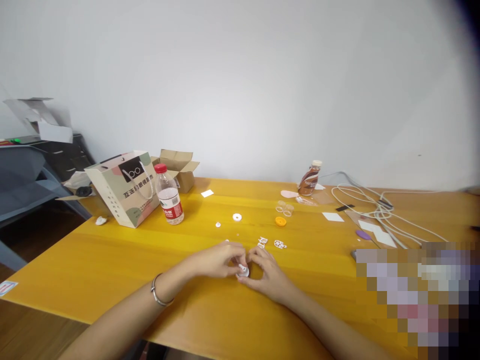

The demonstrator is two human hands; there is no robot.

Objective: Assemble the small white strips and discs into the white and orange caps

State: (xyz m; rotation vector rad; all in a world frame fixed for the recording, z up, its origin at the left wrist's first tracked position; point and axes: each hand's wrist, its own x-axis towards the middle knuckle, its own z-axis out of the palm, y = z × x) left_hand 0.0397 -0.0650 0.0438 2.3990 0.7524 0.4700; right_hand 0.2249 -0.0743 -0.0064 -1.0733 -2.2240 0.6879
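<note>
A plain pale wall (240, 100) fills the back of my view, and a yellow-brown wooden counter (202, 307) runs along in front of it. Near the counter's close edge, about midway across, I have both bare hands together over a small white part (244, 270). The left hand (220, 261), with a silver bracelet (159, 296) behind its wrist, reaches in with its fingers drawn narrow, pinching that part between thumb and fingertips. The right hand (270, 276) comes from the other side, its thumb and forefinger curved round the part in a loose C; its fingertips are right at the rim, though from here I cannot tell whether they grip it or only steady it. Just beyond the right hand I see two white openwork pieces, one (262, 242) close to the knuckles and the other (279, 244) to its right. Farther back lie a white disc (237, 217), a smaller white piece (218, 225) and an orange disc (280, 221). On my left a printed paper bag (125, 195) stands beside a red-capped bottle (171, 202), with an open cardboard box (185, 176) behind them. Across on the right, a brown bottle (309, 181) stands near the wall, and loose pale cables (390, 225) sprawl over white cards, near a purple object (363, 234).
</note>
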